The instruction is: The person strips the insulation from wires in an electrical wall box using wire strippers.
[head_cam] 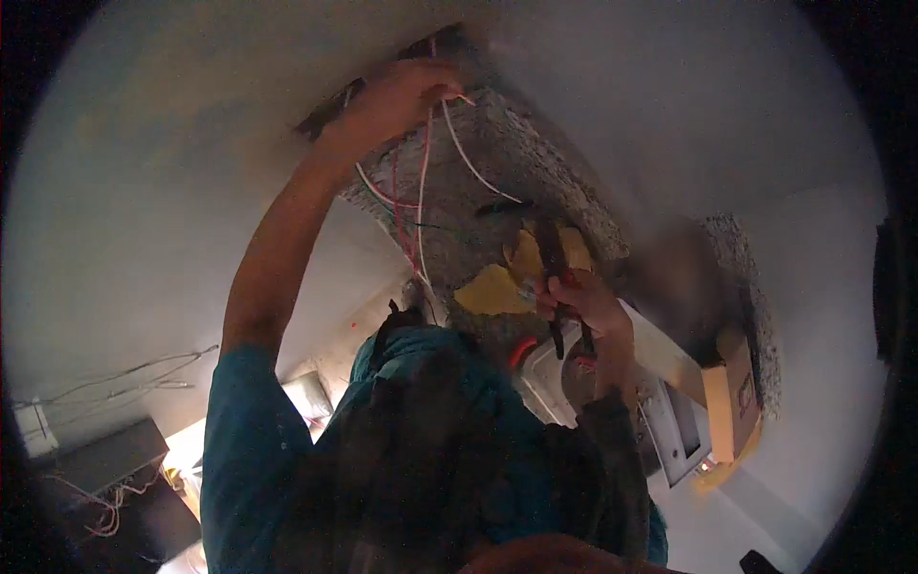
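Note:
At the upper middle, my left hand (423, 82) pinches an electrical wire (466, 99) whose end sticks out past the fingertips. A white wire (473, 168) curves down from just below that hand. More red and white wires (422, 194) hang from there towards my body, with a thin green one among them. In my right hand (592, 301), lower and to the right, is a dark hand tool (551, 251) with two handles, which looks like pliers. Its jaws are too dim to make out. Behind the wires is a rough grey surface (459, 237).
Yellow pieces (495, 290) lie beside my right hand. To the right stand an open cardboard box (735, 402) and a white frame (670, 430). Dark openings (330, 111) show near my left hand. At lower left, loose wires (107, 506) hang from a dark box (107, 452).

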Action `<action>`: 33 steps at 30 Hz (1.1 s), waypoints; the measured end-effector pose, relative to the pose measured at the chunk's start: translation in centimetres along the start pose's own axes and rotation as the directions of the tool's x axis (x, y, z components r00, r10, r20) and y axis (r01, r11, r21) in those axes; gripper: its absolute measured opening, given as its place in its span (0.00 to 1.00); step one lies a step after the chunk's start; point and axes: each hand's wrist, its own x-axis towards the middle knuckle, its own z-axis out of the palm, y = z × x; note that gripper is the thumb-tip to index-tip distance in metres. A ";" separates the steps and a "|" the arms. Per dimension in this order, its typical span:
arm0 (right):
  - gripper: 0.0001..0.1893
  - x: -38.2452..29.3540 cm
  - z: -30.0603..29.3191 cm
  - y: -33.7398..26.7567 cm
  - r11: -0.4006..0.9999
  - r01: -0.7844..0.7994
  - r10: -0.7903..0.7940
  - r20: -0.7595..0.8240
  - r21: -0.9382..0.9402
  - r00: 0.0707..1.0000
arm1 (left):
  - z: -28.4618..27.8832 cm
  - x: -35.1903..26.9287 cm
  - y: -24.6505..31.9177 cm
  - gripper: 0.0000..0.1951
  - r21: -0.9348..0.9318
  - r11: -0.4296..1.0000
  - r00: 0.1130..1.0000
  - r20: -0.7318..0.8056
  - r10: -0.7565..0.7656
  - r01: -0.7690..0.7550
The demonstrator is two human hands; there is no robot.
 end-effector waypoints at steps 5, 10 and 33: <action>0.15 -2.0 0.4 1.5 0.983 -0.033 0.021 -0.065 -0.182 0.998 | 1.0 -0.1 -2.2 0.10 -0.013 1.000 1.000 -0.025 0.016 -0.016; 0.17 -0.8 -0.6 2.3 0.968 -0.049 0.050 -0.002 -0.247 0.999 | 2.0 0.3 -2.9 0.10 -0.073 0.994 0.986 -0.155 0.068 -0.081; 0.20 9.9 1.2 -13.8 0.819 0.249 -0.117 0.274 -0.516 0.955 | 2.0 -0.5 -3.9 0.06 -0.129 0.985 0.985 -0.144 0.098 -0.117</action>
